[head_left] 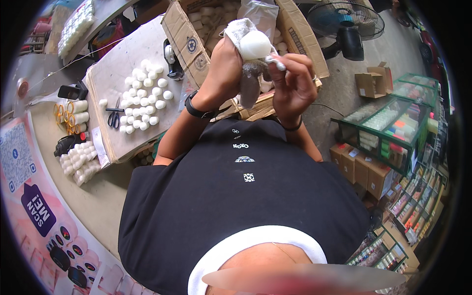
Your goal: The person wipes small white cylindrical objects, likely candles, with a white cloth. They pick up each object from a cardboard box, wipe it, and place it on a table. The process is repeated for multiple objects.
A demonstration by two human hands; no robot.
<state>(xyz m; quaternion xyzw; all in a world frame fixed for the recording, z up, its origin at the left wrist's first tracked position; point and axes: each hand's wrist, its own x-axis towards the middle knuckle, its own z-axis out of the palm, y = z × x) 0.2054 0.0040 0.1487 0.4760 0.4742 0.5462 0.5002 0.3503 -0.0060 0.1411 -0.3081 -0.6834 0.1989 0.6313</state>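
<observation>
Left hand (pixel 226 73): you hold the white rounded piece (pixel 254 45) with white cloth (pixel 238 28), fingers closed.
Right hand (pixel 295 88): you pinch a small white bit (pixel 276 62), fingertips together.
White rounded piece: between your hands, over the open cardboard box (pixel 302 37).

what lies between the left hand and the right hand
A smooth white ball-like piece shows between the left hand and the right hand in the head view, with a grey thing below it, too unclear to identify.
</observation>
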